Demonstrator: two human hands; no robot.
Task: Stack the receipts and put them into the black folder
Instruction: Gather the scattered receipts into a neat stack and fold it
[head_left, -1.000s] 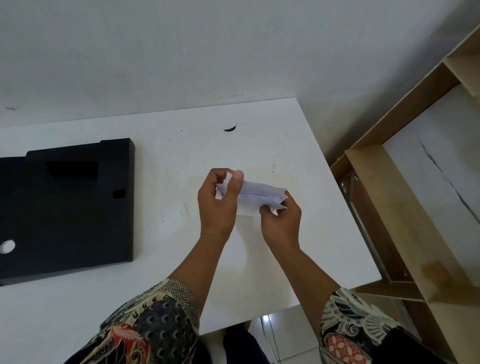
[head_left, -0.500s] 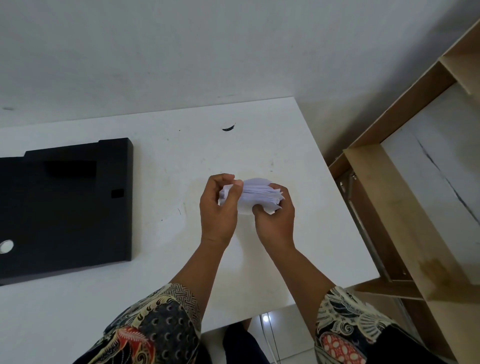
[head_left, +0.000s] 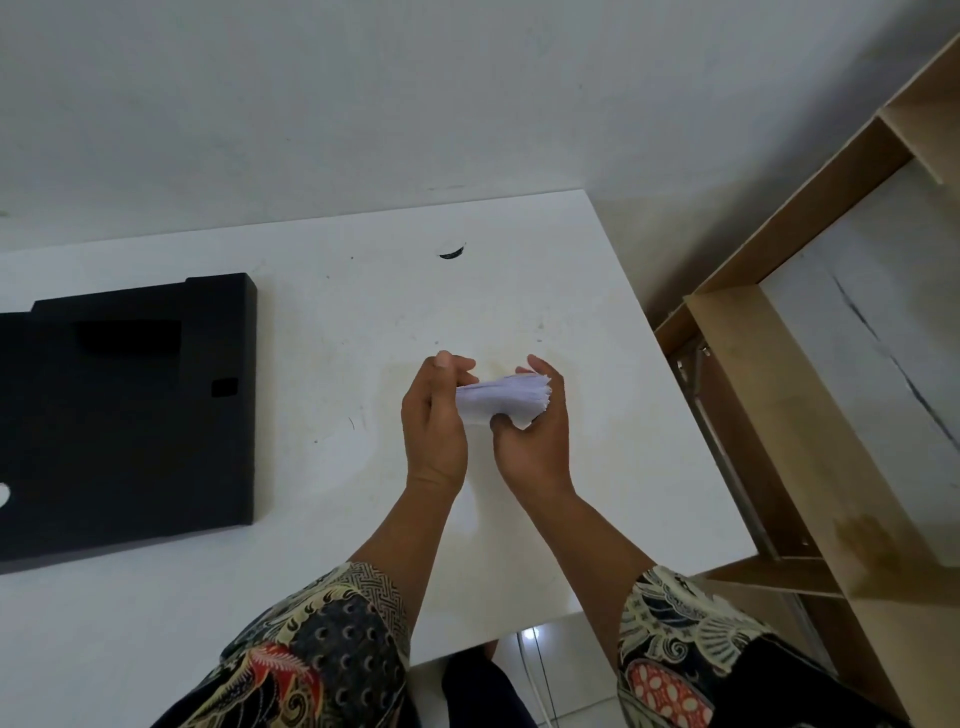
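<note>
Receipts (head_left: 501, 400) sit above the table (head_left: 311, 338), pinched in the right hand (head_left: 535, 441); left hand (head_left: 434, 421) fingers seem loosely curled at their end. Light, floppy paper: grip mid-stack. Folder (head_left: 124, 415) lies well left.

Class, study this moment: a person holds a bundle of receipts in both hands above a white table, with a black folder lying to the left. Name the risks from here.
1. The receipts have ragged, uneven right-hand edges; pinched loosely between the left hand and right hand, some slips may slide out.
2. The black folder appears closed, so opening it probably frees one hand and weakens the hold.
3. The hands work near the table edge on the right; dropped slips might reach the floor.
</note>
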